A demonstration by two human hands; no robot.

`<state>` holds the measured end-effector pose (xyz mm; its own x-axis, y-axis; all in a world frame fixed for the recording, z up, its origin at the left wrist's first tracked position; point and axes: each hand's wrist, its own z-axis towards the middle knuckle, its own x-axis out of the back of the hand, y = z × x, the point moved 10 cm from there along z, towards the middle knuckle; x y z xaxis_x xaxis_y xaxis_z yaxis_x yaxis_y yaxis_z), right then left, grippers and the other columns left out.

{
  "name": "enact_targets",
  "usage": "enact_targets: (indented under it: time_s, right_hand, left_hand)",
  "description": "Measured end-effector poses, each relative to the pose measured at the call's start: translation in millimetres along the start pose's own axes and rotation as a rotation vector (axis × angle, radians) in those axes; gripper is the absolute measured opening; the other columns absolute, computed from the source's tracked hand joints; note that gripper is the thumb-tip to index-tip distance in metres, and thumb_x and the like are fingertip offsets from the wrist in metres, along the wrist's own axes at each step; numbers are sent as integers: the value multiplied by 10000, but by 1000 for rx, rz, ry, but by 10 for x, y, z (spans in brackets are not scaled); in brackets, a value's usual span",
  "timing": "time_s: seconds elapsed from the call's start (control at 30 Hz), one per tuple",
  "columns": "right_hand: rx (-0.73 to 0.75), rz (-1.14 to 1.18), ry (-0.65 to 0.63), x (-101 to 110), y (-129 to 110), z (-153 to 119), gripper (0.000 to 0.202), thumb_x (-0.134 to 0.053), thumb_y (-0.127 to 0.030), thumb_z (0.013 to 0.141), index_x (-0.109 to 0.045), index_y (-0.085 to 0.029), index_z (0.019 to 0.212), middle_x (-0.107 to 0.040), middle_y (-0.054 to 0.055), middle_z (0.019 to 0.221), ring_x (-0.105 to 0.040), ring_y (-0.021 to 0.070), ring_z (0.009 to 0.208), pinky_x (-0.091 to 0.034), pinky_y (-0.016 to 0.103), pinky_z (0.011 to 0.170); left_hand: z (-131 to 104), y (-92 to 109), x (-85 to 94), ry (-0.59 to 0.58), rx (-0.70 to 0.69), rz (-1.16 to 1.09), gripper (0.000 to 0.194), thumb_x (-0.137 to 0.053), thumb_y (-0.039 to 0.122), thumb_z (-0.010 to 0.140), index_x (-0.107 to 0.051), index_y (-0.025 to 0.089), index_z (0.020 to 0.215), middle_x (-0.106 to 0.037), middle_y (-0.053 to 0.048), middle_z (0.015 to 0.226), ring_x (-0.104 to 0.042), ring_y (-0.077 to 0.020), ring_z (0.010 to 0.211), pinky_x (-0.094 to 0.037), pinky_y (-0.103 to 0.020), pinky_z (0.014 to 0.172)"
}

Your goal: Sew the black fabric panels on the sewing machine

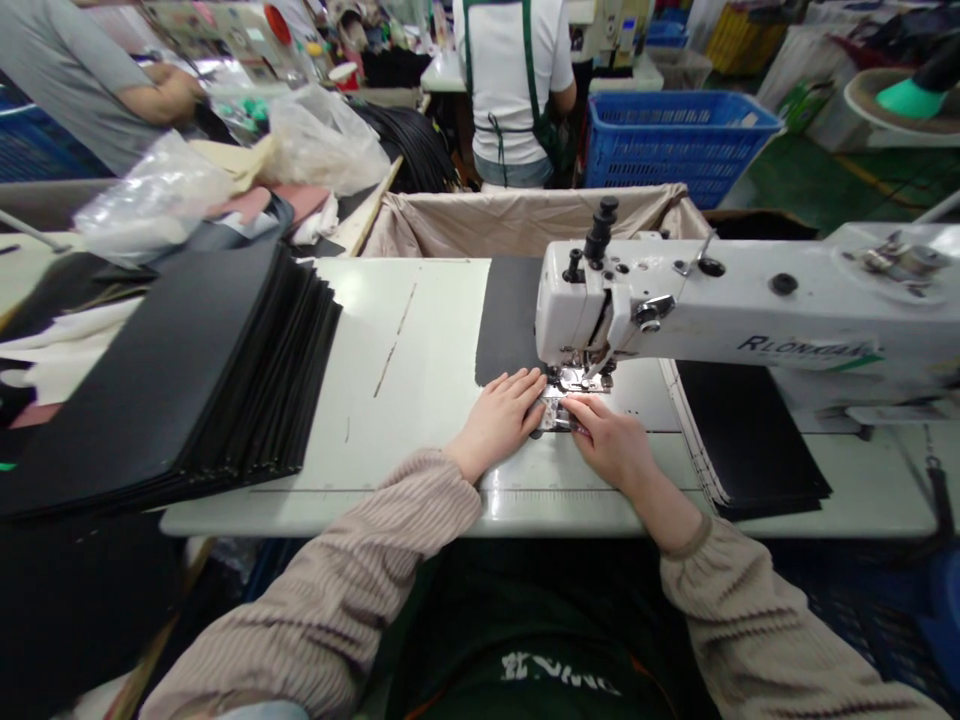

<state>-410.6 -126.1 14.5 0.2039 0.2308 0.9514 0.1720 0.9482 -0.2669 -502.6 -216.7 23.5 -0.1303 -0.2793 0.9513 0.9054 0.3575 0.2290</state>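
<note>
A dark grey sheet panel [510, 310] lies on the table, running under the head of a white sewing machine [720, 305]. My left hand [504, 418] rests flat at the panel's near edge, fingers stretched and close together, fingertips left of the presser foot. In front of the lit needle area [581, 380], my right hand [613, 440] has its thumb and fingers drawn together over the metal plate [553, 414]. Whatever lies between those fingers is hidden. Both hands are close to the needle, a small gap between them.
A tall stack of dark panels [225, 370] covers the table's left side. Black pieces with a pale edge [750, 435] lie under the machine arm at right. Behind the table are a fabric-lined bin [525, 222], a blue crate [675, 140] and two people.
</note>
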Motion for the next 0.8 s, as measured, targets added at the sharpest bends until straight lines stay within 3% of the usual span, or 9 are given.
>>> enact_targets:
  time_s: [0.27, 0.43, 0.53, 0.6, 0.7, 0.8]
  right_hand:
    - [-13, -6, -2, 20, -17, -4, 432, -474, -263, 926, -538, -289, 1352, -580, 10, 1384, -649, 212, 1020, -502, 305, 745]
    - [-20, -8, 1, 40, -33, -3, 433, -464, -252, 926, -537, -294, 1351, -575, 22, 1384, -635, 206, 1061, -506, 309, 800]
    - [-26, -17, -2, 51, -40, -3, 430, -467, -246, 923, -542, -296, 1344, -576, 22, 1380, -637, 203, 1057, -509, 308, 800]
    - [-26, -15, 3, 75, -50, -10, 420, -468, -245, 926, -547, -298, 1335, -581, 21, 1373, -640, 201, 1050, -509, 303, 791]
    - [-10, 1, 26, 137, -83, -33, 402, -472, -239, 928, -557, -295, 1316, -594, 24, 1358, -642, 196, 1051, -508, 297, 783]
    - [8, 21, 56, 200, -108, -59, 385, -485, -221, 920, -576, -287, 1288, -615, 25, 1328, -642, 193, 1051, -507, 293, 779]
  left_hand:
    - [-10, -32, 4, 39, 11, -17, 459, -357, 380, 1023, -437, 230, 1450, -450, -25, 1511, -395, -206, 1403, -289, -395, 1173]
    - [22, -91, 2, 73, 28, -31, 589, -359, 467, 1011, -316, 165, 1515, -342, -79, 1572, -267, -247, 1468, -244, -410, 1187]
    - [77, -143, 52, 85, 101, -2, 635, -355, 505, 1005, -271, 163, 1534, -463, -124, 1483, -389, -267, 1393, -290, -423, 1146]
    - [30, -243, 172, 119, 241, 66, 618, -363, 526, 996, -338, 186, 1511, -590, -150, 1306, -520, -289, 1244, -378, -430, 1052]
    - [-327, -406, 426, 198, 466, 179, 518, -399, 512, 983, -513, 231, 1404, -625, -160, 1117, -579, -325, 1080, -444, -469, 914]
    - [-963, -503, 592, 260, 536, 196, 370, -412, 418, 990, -634, 278, 1251, -603, -150, 1191, -560, -338, 1133, -448, -521, 917]
